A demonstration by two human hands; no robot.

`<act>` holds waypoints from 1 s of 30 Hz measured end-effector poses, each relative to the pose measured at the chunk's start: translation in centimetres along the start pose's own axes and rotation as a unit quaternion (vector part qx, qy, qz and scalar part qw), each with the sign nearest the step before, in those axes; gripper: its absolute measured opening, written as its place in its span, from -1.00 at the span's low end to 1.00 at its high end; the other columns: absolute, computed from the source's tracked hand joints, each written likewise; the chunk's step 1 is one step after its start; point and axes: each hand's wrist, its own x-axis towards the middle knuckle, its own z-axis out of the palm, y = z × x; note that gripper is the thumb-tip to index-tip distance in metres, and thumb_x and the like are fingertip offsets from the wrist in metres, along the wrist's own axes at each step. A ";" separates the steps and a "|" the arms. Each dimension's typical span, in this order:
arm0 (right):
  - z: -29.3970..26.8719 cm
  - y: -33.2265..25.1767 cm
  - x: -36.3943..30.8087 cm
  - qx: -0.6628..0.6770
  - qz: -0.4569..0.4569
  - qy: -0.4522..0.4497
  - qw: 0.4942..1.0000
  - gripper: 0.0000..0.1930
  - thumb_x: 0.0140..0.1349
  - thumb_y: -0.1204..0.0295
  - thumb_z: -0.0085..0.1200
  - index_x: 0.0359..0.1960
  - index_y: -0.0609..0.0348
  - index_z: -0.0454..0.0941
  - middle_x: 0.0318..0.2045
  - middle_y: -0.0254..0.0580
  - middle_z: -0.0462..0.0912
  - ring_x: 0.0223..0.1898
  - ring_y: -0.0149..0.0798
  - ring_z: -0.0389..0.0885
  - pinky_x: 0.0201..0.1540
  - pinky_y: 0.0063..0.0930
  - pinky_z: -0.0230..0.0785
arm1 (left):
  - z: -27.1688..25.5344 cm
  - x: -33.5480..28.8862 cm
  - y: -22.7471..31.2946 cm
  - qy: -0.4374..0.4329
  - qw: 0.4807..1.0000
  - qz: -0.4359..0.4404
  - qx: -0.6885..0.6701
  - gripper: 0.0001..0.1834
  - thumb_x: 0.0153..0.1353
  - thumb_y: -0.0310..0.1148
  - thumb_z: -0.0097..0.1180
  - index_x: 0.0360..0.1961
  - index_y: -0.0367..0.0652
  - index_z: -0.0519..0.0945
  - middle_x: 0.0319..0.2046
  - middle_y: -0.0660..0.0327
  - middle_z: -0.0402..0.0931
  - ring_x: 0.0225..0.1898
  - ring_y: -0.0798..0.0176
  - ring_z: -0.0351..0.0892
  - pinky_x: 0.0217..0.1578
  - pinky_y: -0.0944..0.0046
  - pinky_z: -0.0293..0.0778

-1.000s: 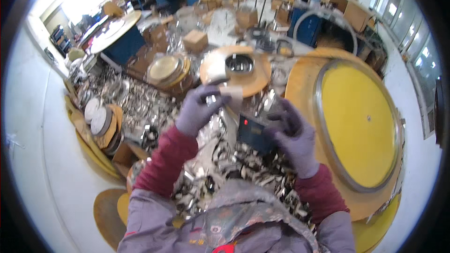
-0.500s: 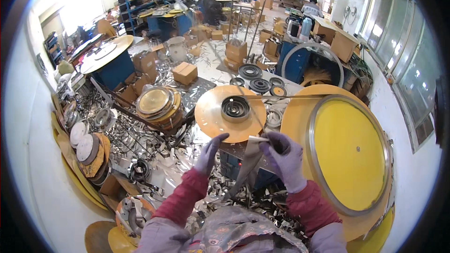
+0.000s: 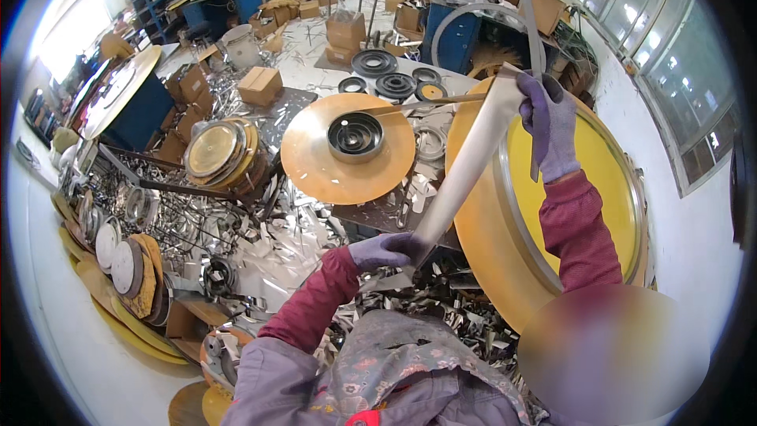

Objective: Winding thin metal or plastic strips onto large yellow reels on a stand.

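While the grey strip (image 3: 467, 175) slants lengthwise up to the right, the right hand (image 3: 552, 122) pinches its top end, and the left hand (image 3: 382, 252), nearly closed, holds its lower end.

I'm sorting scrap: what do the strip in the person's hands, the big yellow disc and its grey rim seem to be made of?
Strip: probably thin metal, satin grey, judging by its soft sheen.
Yellow disc: smooth and evenly coloured, so perhaps painted metal or plastic; the look leaves it open.
Rim: likely bare metal, dull grey with pale highlights.
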 end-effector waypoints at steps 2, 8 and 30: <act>-2.5 1.4 0.8 -0.003 0.019 0.008 1.000 -0.82 0.12 0.32 0.11 -0.43 0.18 0.49 -0.67 -0.48 0.34 -0.70 -0.62 0.24 -0.66 -0.74 0.04 | 0.3 1.3 -0.4 0.033 0.996 -0.065 0.060 -0.34 0.05 -0.32 0.24 0.18 -0.24 0.30 0.04 0.22 0.38 0.09 0.38 0.28 0.11 0.33 0.22; -3.7 1.0 -1.4 0.091 0.103 -0.050 0.989 -0.80 0.19 0.30 0.00 -0.37 0.20 0.42 -0.68 -0.47 0.25 -0.72 -0.62 0.14 -0.68 -0.73 -0.02 | 0.0 3.5 -1.9 0.316 0.876 0.087 0.354 -0.04 -0.21 -0.31 0.42 0.23 -0.26 0.17 0.18 -0.03 0.20 0.22 0.10 0.19 0.21 0.20 0.13; -12.7 1.4 4.5 -0.036 0.072 0.057 0.995 -0.81 0.16 0.35 0.05 -0.30 0.20 0.47 -0.65 -0.47 0.33 -0.71 -0.60 0.22 -0.67 -0.76 0.05 | 0.3 3.2 -0.7 -0.101 0.988 -0.095 0.064 -0.15 -0.09 -0.35 0.37 0.23 -0.26 0.21 0.01 0.28 0.39 0.02 0.43 0.29 0.09 0.31 0.23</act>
